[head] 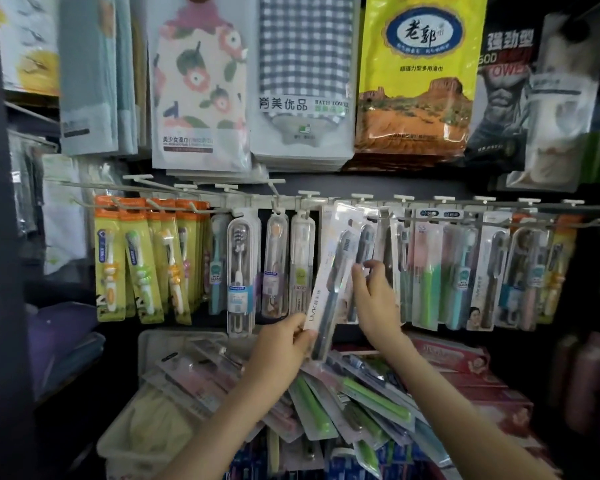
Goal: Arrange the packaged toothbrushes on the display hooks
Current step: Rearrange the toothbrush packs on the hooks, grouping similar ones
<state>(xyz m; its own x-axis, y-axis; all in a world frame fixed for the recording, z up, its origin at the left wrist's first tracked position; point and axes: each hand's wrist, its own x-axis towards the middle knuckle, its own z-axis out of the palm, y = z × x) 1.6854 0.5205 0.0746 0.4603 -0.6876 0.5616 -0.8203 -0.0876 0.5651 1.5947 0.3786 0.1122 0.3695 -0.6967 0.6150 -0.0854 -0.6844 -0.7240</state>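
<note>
Shelving fills the view: bagged towels (305,81) hang along the top, and below them a rail of hooks (326,201) carries rows of toothbrush packs, orange-yellow ones (142,265) at the left. Under the rail a pale bin (146,341) and a loose pile (361,393) of more packs lie. The left hand (281,344) grips the bottom end of a white pack (338,258), tilted with its top at the rail. The right hand (374,299) reaches up just beside it, bent fingertips pinching a hung pack (367,237) behind.
</note>
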